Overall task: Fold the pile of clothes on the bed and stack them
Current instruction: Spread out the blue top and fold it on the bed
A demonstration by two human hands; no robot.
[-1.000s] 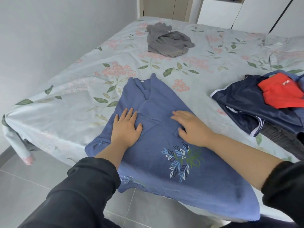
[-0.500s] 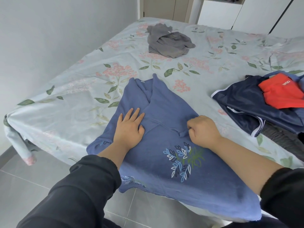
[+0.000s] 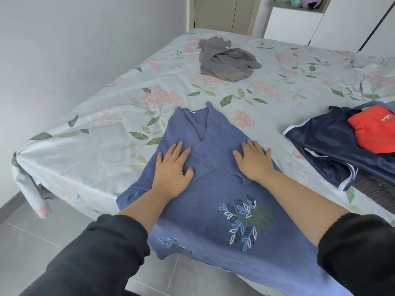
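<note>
A blue top (image 3: 213,212) with a leaf print lies spread on the near part of the bed (image 3: 89,124), its lower hem hanging over the edge. Both sleeves are folded in across the chest. My left hand (image 3: 172,169) rests flat on the left folded sleeve, fingers straight. Flat on the right folded side lies my right hand (image 3: 253,161), fingers spread. A crumpled grey garment (image 3: 226,60) sits far back on the bed. At the right lie a navy garment (image 3: 329,146) with white trim and a red one (image 3: 374,129) on top of it.
The bed has a pale floral sheet, its corner (image 3: 30,184) hanging at the left over a grey tiled floor (image 3: 27,238). A wall (image 3: 64,39) runs along the left side. White wardrobes (image 3: 299,22) stand behind the bed. A dark grey cloth (image 3: 376,193) shows at the right edge.
My right hand, curled on the right sleeve half a second ago, has opened and moved up to lie flat on the fold. The left hand has stayed flat in place.
</note>
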